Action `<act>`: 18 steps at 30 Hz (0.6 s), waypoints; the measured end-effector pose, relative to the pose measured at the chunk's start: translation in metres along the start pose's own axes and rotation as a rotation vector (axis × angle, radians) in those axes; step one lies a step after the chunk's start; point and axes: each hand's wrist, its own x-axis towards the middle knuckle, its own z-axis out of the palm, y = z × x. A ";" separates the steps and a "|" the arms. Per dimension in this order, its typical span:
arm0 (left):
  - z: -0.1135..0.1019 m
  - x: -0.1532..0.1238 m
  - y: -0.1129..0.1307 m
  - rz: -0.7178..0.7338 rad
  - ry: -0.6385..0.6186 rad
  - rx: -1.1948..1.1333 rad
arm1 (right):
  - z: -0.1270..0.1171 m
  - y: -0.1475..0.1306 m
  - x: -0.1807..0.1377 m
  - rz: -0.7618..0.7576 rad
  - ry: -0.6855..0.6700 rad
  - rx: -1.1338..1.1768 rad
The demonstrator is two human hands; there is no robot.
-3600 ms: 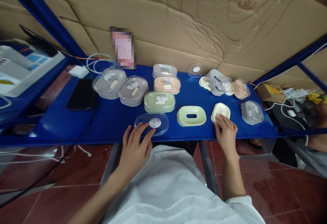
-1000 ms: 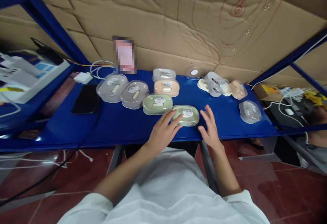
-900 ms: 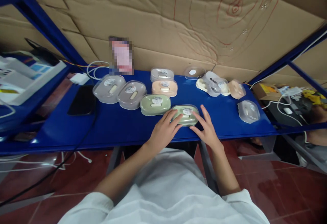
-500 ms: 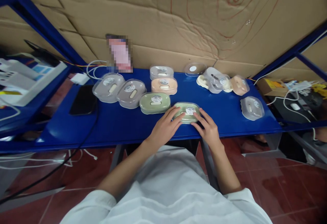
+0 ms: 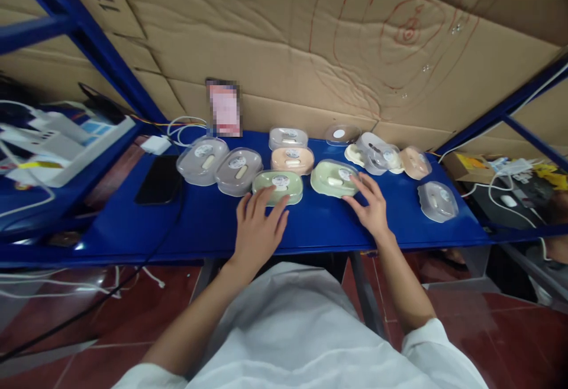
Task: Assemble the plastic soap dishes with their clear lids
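Observation:
A pale green soap-box-like container (image 5: pixel 326 183) with a clear lid and a round label sits mid-table. At its right end my right hand (image 5: pixel 370 205) grips the corner, thumb at the front edge and fingers on the lid. My left hand (image 5: pixel 260 223) is open, fingers spread, its tips at the front of a second green container (image 5: pixel 290 197). I cannot tell whether they touch it. Behind that one stand a peach container (image 5: pixel 306 163) and a grey container (image 5: pixel 277 138). Two larger grey containers (image 5: pixel 195 170) (image 5: pixel 231 185) lie to the left.
A loose clear lid (image 5: pixel 355 134), stacked grey and cream pieces (image 5: pixel 370 149) and a peach container (image 5: pixel 415 167) lie at the back right. A grey container (image 5: pixel 437 205) is further right. A black phone (image 5: pixel 157 182) and cables lie left on the blue table (image 5: pixel 213 229).
The green container between my hands has moved back, away from the table's front edge. My left hand has let go of it and shifted left to the other green container. The view has tilted.

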 end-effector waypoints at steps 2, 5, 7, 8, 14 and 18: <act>-0.004 -0.004 -0.009 -0.042 -0.031 0.047 | 0.010 -0.002 0.033 0.002 0.034 -0.017; -0.002 -0.008 -0.008 0.004 -0.100 0.030 | 0.045 -0.010 0.092 -0.045 0.017 0.002; 0.001 -0.010 0.001 0.051 -0.132 0.009 | 0.076 -0.015 0.129 -0.063 -0.040 0.021; 0.003 -0.010 0.007 0.078 -0.150 0.000 | 0.090 -0.018 0.145 -0.056 -0.080 0.021; 0.015 0.000 0.018 0.160 -0.230 0.030 | 0.120 -0.019 0.174 -0.088 -0.180 -0.025; 0.022 0.001 0.013 0.134 -0.241 -0.014 | 0.089 0.005 0.147 -0.022 -0.113 -0.214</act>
